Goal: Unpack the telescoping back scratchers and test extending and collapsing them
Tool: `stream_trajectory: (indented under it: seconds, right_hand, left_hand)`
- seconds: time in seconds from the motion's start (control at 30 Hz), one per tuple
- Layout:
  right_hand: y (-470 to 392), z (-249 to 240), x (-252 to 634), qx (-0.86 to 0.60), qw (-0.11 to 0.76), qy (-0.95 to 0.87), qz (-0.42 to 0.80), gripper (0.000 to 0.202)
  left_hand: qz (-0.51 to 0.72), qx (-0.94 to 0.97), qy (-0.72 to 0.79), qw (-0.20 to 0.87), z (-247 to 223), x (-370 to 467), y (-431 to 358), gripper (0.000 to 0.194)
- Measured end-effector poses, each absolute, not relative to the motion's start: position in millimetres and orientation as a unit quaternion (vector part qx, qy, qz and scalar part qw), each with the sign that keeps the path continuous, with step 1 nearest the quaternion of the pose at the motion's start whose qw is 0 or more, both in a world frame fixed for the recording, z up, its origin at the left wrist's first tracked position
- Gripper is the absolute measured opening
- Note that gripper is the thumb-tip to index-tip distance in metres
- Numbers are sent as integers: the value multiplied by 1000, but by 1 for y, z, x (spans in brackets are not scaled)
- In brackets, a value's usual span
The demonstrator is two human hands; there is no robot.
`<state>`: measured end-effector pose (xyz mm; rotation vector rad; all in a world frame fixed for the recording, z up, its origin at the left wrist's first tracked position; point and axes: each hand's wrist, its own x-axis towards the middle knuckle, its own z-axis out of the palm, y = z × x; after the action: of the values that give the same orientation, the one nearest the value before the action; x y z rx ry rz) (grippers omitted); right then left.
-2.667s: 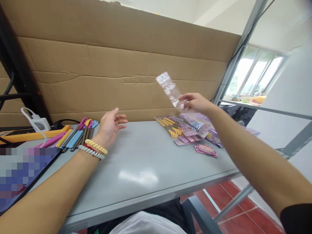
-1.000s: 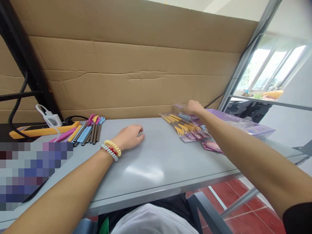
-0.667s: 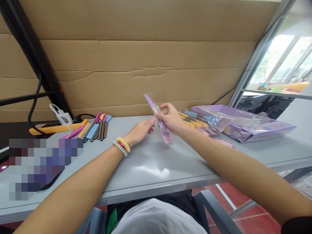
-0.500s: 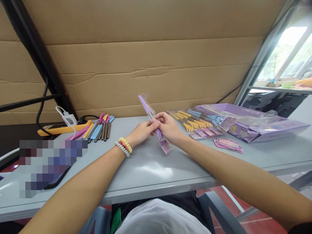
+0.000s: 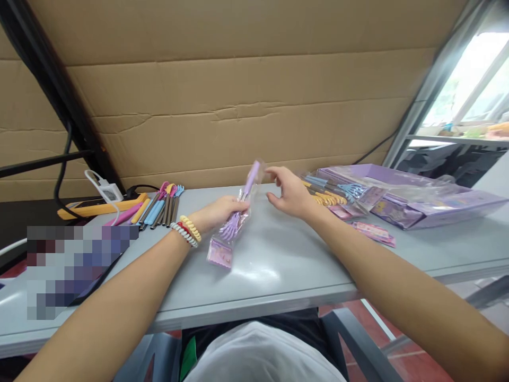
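My left hand [image 5: 220, 212] is closed round the middle of a purple back scratcher [image 5: 229, 229] in a clear plastic sleeve. Its handle points up and away, its clawed end hangs toward me, and a small printed purple card [image 5: 220, 253] shows at the sleeve's lower end. To the right, my right hand [image 5: 292, 192] is held apart from the sleeve with fingers spread and nothing in them. Beyond it lie bagged yellow back scratchers [image 5: 330, 198] and blue back scratchers [image 5: 350, 190], partly hidden by that hand.
Unbagged scratchers [image 5: 161, 206] in several colours lie at the left, near a yellow power strip [image 5: 99, 207] with a white charger [image 5: 110, 191]. A purple box [image 5: 433, 209] stands at the right, with loose pink cards [image 5: 374, 233] before it. Cardboard [image 5: 238, 116] backs the grey table [image 5: 286, 265].
My right hand has let go of the bagged back scratcher and opened, moving right. My left hand has shifted left with it, and the handle now leans right instead of left.
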<state>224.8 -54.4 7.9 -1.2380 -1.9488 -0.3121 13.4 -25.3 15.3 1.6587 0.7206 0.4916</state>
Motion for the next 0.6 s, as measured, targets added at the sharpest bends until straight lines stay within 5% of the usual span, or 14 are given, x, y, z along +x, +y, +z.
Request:
stream_trajectory:
  seconds: [0.13, 0.3, 0.43, 0.6]
  right_hand:
    - [-54, 6, 226, -492, 297, -784, -234, 69]
    - [-57, 11, 220, -542, 158, -799, -207, 19]
    - [-60, 18, 218, -620, 60, -775, -106, 10]
    - [-58, 18, 220, -670, 36, -738, -70, 14]
  left_hand:
    - [105, 751, 303, 578, 21, 5, -29, 33]
    - [1, 790, 274, 549, 28, 0, -33, 37]
    - [27, 853, 324, 409, 29, -6, -23, 34]
    - [55, 920, 337, 192, 29, -9, -15, 41]
